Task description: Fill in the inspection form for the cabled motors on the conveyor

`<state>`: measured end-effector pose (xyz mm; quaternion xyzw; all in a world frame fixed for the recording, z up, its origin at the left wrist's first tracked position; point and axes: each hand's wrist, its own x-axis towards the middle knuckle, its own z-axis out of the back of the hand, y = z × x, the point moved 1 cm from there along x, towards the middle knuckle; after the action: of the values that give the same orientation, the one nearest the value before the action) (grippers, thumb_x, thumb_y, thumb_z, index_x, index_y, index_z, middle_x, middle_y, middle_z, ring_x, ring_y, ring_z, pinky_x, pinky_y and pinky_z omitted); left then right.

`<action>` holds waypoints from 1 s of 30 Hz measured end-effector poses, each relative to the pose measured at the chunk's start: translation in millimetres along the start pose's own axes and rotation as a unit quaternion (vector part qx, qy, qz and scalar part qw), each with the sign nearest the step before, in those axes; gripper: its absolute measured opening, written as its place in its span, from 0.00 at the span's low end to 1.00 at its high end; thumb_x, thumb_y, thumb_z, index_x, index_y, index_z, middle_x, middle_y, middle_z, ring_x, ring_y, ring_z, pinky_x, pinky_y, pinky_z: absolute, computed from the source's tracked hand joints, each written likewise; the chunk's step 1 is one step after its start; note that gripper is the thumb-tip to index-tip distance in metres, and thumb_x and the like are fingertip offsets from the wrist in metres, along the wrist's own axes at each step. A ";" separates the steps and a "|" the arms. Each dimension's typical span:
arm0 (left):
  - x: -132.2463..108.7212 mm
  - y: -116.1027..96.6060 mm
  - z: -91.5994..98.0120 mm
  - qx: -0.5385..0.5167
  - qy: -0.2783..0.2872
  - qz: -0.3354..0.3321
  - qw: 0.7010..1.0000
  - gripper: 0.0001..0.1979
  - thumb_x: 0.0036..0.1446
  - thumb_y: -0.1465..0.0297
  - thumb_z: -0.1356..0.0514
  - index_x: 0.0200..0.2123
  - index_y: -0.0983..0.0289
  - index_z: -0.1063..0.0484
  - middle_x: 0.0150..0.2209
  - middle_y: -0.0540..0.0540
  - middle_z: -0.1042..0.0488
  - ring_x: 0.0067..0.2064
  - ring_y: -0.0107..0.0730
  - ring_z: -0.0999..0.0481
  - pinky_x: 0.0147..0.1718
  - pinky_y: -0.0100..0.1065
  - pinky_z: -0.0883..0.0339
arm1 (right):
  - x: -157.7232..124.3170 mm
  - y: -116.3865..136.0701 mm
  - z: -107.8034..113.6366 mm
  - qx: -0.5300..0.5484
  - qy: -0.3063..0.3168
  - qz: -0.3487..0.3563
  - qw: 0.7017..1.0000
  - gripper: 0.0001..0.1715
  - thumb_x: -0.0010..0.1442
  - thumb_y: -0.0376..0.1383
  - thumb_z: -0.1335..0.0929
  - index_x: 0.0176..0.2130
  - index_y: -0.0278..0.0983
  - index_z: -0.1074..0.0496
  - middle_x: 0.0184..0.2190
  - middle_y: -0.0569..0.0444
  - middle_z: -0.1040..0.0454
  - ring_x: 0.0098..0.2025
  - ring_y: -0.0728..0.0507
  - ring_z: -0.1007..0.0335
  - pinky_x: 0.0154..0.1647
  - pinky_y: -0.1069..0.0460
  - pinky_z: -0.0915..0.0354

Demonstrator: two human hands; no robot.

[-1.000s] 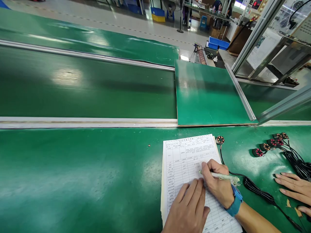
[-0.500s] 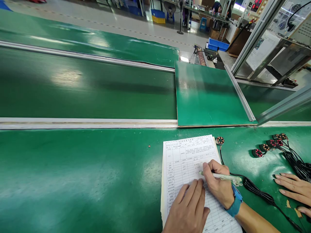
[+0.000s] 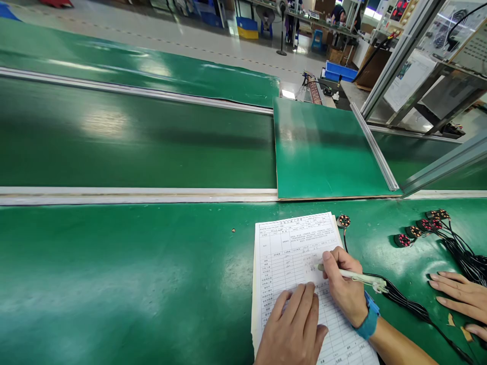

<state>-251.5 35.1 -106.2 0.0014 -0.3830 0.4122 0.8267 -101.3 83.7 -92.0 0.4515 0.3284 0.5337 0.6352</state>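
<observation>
1. Right hand (image 3: 345, 290) pinches a pale pen (image 3: 353, 275) over the printed form (image 3: 285, 243), low and right of centre in the frame.
2. Left hand (image 3: 293, 327) lies flat on that form, fingers close together.
3. Black cables (image 3: 467, 259) lie near a co-worker's hand (image 3: 460, 294), lower right.

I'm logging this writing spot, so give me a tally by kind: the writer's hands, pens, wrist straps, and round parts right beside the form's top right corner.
Hands: 2 (left hand, right hand)
Pens: 1 (pale pen)
Wrist straps: 1 (blue strap)
Round parts beside that corner: 1 (dark round part)
Total: 5
</observation>
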 end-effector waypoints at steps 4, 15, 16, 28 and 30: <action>0.1 0.4 1.2 0.000 0.003 0.003 1.000 0.19 0.71 0.67 0.52 0.42 0.70 0.22 0.46 0.61 0.18 0.49 0.43 0.23 0.51 0.44 0.39 | -0.3 2.4 0.4 0.023 -0.007 -0.003 1.000 0.27 0.70 0.49 0.35 0.24 0.39 0.42 0.20 0.60 0.41 0.24 0.50 0.48 0.24 0.54 0.47; -3.6 -0.4 1.3 0.000 0.018 0.011 1.000 0.17 0.70 0.67 0.50 0.45 0.68 0.23 0.48 0.61 0.19 0.51 0.44 0.24 0.54 0.44 0.40 | -1.6 4.2 4.1 -0.017 -0.004 0.020 1.000 0.26 0.70 0.48 0.36 0.24 0.39 0.42 0.20 0.60 0.40 0.24 0.50 0.47 0.25 0.53 0.47; -4.2 -0.4 1.1 -0.001 0.023 0.012 1.000 0.17 0.70 0.67 0.50 0.46 0.68 0.23 0.48 0.61 0.19 0.52 0.44 0.24 0.54 0.45 0.40 | -2.2 5.4 3.9 -0.022 0.000 0.024 0.999 0.26 0.70 0.48 0.36 0.24 0.39 0.41 0.20 0.60 0.40 0.23 0.50 0.47 0.25 0.53 0.47; 2.0 -0.9 3.8 0.007 0.012 0.015 1.000 0.19 0.71 0.66 0.52 0.43 0.69 0.23 0.46 0.60 0.19 0.49 0.43 0.24 0.51 0.45 0.40 | -7.5 8.4 -3.3 -0.054 0.094 0.045 0.993 0.26 0.71 0.45 0.36 0.24 0.39 0.45 0.19 0.63 0.47 0.21 0.52 0.51 0.23 0.54 0.49; 2.6 -1.0 4.5 0.009 0.012 0.012 1.000 0.19 0.71 0.67 0.52 0.43 0.69 0.22 0.46 0.60 0.19 0.49 0.43 0.25 0.51 0.45 0.40 | -7.3 9.8 -3.3 -0.063 0.086 0.064 0.992 0.26 0.71 0.44 0.36 0.24 0.39 0.45 0.18 0.63 0.47 0.21 0.52 0.50 0.22 0.54 0.49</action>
<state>-252.7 34.9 -101.1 -0.0003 -0.3696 0.4255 0.8261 -109.5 77.6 -84.7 0.3828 0.3178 0.6303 0.5959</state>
